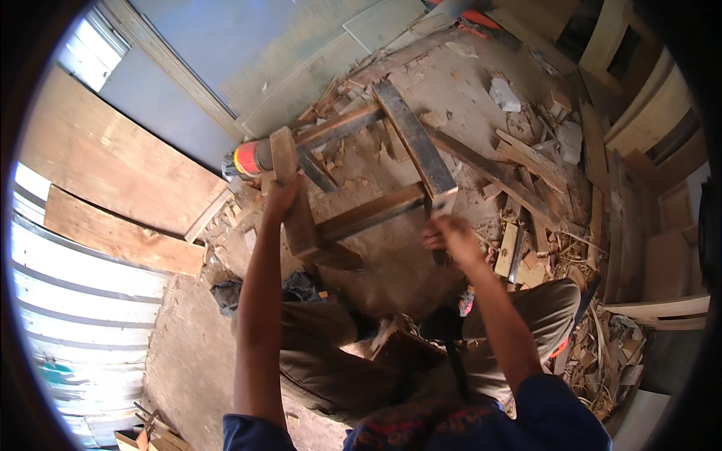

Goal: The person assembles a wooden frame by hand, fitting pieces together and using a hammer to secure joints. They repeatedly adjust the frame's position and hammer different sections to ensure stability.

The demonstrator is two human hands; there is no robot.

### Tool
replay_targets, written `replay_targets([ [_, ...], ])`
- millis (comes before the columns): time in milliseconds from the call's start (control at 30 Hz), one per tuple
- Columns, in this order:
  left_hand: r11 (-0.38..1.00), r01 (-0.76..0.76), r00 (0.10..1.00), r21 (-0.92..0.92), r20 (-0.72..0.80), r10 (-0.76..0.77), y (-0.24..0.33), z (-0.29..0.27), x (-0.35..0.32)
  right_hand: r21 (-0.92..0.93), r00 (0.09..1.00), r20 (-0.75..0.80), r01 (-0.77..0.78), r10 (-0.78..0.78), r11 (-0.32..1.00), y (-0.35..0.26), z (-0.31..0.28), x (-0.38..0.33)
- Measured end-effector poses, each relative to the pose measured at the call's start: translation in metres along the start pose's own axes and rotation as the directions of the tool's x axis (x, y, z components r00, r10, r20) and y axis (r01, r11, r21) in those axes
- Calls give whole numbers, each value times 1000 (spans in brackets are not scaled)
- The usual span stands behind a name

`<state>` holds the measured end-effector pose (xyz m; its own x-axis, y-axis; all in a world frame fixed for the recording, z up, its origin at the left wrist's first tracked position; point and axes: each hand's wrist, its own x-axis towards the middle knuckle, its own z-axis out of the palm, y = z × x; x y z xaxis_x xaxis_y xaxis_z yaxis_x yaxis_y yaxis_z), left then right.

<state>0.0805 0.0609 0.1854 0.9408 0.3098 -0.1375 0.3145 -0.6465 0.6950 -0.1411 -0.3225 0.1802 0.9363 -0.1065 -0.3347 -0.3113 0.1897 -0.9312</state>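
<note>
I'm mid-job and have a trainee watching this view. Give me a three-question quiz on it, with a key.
1. Multiple choice: what does the left hand touch?
A. the corrugated metal sheet
B. the brown beam
C. the pale window

2. True or false: the red-and-yellow object lies to the right of the dark beam.

3. Fill in: the right hand, blurred, is at the ____ end of the dark beam (near or far, as seen by the person).

Key:
1. B.
2. False; it lies to the left, by the brown beam.
3. Near.
</note>
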Motion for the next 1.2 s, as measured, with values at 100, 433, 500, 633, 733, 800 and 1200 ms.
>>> replay_targets([
  [100,980,62,982,-188,188,-26,1,7,-33,-225,875,-377,232,-304,946,-19,-56,35],
  [433,800,100,991,-592,135,-25,-50,-26,-11,-404,917,79,388,-391,828,-84,12,102],
  [500,738,252,955,-626,285,-85,-31,-20,-38,-437,960,-18,243,-278,866,-80,5,87],
  [633,964,157,973,-215,201,-113,-6,-17,-78,-394,940,-135,240,-314,887,-28,-10,86],
  [733,944,188,977,-272,150,-151,-37,-29,-59,-405,978,-117,113,-174,908,-49,23,79],
  [800,948,198,975,-251,149,-164,-42,-27,-53,-390,970,-152,119,-192,913,-51,23,82],
  [1200,991,-101,978,83,-175,114,-26,-2,-35,-740,733,-6,454,-680,496,-94,19,126],
])
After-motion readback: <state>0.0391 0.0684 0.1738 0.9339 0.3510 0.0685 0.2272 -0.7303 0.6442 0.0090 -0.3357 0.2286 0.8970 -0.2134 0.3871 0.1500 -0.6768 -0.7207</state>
